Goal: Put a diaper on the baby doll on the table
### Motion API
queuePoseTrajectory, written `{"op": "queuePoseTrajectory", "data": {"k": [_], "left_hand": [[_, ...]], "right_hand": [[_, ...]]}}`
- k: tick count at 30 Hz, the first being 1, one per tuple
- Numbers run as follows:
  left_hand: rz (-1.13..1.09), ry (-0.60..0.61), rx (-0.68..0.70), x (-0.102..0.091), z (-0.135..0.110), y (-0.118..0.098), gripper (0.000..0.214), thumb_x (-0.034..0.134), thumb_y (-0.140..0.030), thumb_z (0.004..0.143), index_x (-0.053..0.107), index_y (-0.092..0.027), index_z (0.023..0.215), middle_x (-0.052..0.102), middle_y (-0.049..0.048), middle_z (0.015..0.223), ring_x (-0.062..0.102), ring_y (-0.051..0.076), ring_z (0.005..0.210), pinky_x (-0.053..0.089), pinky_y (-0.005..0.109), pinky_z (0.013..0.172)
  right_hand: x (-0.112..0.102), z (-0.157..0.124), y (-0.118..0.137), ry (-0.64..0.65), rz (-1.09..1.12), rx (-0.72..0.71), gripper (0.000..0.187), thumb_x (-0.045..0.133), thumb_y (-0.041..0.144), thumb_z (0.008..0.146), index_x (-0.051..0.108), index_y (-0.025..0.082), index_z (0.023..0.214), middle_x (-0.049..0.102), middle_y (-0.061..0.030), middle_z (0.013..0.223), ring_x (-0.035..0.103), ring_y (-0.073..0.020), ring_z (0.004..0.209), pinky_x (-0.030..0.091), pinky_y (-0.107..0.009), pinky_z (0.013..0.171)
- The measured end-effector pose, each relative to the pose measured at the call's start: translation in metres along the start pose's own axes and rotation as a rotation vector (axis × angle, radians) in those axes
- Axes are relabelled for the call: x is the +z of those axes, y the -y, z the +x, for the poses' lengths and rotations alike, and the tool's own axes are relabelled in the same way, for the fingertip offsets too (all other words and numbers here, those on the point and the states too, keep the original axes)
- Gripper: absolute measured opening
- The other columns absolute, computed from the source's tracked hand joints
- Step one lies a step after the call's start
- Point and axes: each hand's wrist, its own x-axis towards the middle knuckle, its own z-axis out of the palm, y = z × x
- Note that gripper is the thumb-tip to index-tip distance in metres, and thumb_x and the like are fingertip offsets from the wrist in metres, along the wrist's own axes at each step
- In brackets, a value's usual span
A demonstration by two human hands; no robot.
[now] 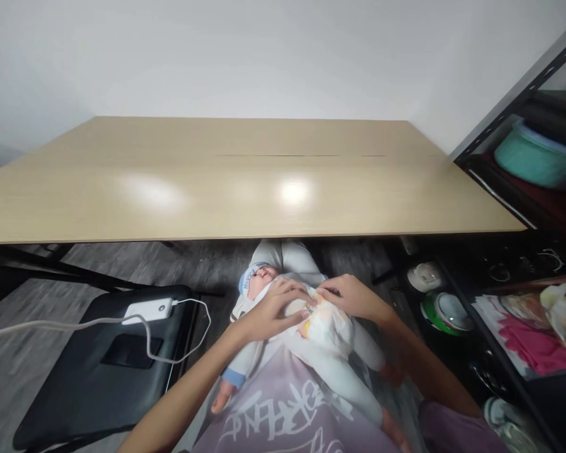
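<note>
A baby doll in a white suit and blue cap lies on its back across my lap, head toward the table. It wears a white diaper with a coloured print. My left hand rests on the doll's chest, fingers bent onto the diaper's upper edge. My right hand comes in from the right and pinches the same upper edge of the diaper near the waist. The fingertips of both hands almost meet over the doll's belly. A light purple printed cloth covers my lap below the doll.
A long light wooden table stands right in front of me, its near edge above the doll's head. A black chair at my left carries a white power bank with a cable. A dark metal shelf with bowls and bags stands at right.
</note>
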Motion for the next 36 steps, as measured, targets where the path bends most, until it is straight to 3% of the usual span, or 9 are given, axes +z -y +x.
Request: {"op": "queuePoseTrajectory", "data": {"k": [9,13,16,19,25,27,29,32,36], "left_hand": [[-0.131,-0.16,-0.035,0.014,-0.014,0.003,0.021,0.077,-0.047,0.106,0.084,-0.027,0.106,0.074,0.008,0.132,0.064,0.027,0.128,0.04,0.044,0.12],[-0.261,-0.202,-0.072,0.016,-0.021,0.01,0.028,0.08,-0.05,0.104,0.083,-0.023,0.099,0.076,0.0102,0.125,0.067,0.027,0.121,0.043,0.045,0.117],[-0.442,-0.249,-0.074,0.013,-0.033,0.018,0.035,0.079,-0.052,0.104,0.079,-0.019,0.092,0.077,0.0127,0.116,0.069,0.025,0.111,0.049,0.042,0.107],[-0.574,-0.267,-0.053,0.009,-0.059,0.024,0.04,0.082,-0.053,0.102,0.075,-0.017,0.086,0.076,0.0126,0.104,0.069,0.023,0.1,0.052,0.036,0.092],[-0.614,-0.199,-0.229,0.007,-0.11,0.02,0.049,0.071,-0.064,0.106,0.066,-0.018,0.09,0.063,0.0005,0.069,0.056,0.014,0.062,0.044,0.029,0.069],[-0.491,-0.328,-0.308,0.002,-0.099,0.014,0.053,0.059,-0.067,0.111,0.061,-0.019,0.089,0.058,-0.002,0.069,0.05,0.013,0.059,0.041,0.029,0.067],[-0.243,-0.416,-0.286,-0.004,-0.066,0.007,0.051,0.053,-0.064,0.114,0.063,-0.02,0.09,0.063,0.0021,0.082,0.057,0.018,0.077,0.046,0.032,0.078],[0.031,-0.251,-0.158,-0.012,0.008,0.003,0.043,0.056,-0.063,0.112,0.069,-0.022,0.108,0.073,0.0073,0.111,0.062,0.025,0.109,0.049,0.039,0.102],[-0.1,0.011,-0.194,-0.001,0.091,0.011,0.053,0.045,-0.073,0.112,0.061,-0.022,0.112,0.077,0.007,0.107,0.069,0.023,0.099,0.054,0.037,0.094]], "right_hand": [[0.006,0.011,-0.02,-0.143,0.034,0.072,0.041,0.051,0.041,0.111,0.086,0.021,0.103,0.087,-0.0072,0.095,0.078,-0.0246,0.085,0.049,-0.033,0.078],[0.0,0.016,-0.022,-0.252,0.075,0.052,0.037,0.057,0.045,0.111,0.085,0.021,0.114,0.087,-0.0097,0.109,0.08,-0.0271,0.099,0.057,-0.038,0.092],[0.0,0.014,-0.01,-0.155,0.164,-0.156,0.038,0.061,0.049,0.113,0.079,0.027,0.137,0.08,-0.0088,0.14,0.073,-0.0288,0.131,0.053,-0.045,0.118],[0.007,0.013,0.003,0.038,0.238,-0.306,0.041,0.059,0.05,0.115,0.074,0.029,0.147,0.073,-0.0073,0.153,0.064,-0.0277,0.146,0.046,-0.046,0.129],[0.013,0.014,0.014,0.065,0.169,-0.283,0.039,0.073,0.051,0.108,0.077,0.028,0.14,0.071,-0.0087,0.135,0.068,-0.026,0.128,0.053,-0.041,0.117],[0.013,0.017,0.014,0.057,0.152,-0.288,0.037,0.076,0.052,0.106,0.079,0.029,0.135,0.071,-0.0075,0.127,0.068,-0.0258,0.123,0.053,-0.04,0.114],[0.015,0.021,0.012,0.061,0.158,-0.299,0.036,0.077,0.053,0.105,0.08,0.028,0.131,0.071,-0.0072,0.123,0.069,-0.0261,0.12,0.054,-0.04,0.112],[0.019,0.025,0.009,0.024,0.166,-0.281,0.044,0.079,0.059,0.101,0.079,0.022,0.126,0.073,-0.0095,0.122,0.068,-0.0288,0.119,0.055,-0.042,0.109],[0.002,0.006,0.002,0.081,0.168,-0.172,0.051,0.076,0.065,0.1,0.078,0.018,0.118,0.075,-0.0075,0.106,0.068,-0.0242,0.094,0.056,-0.035,0.087]]}}
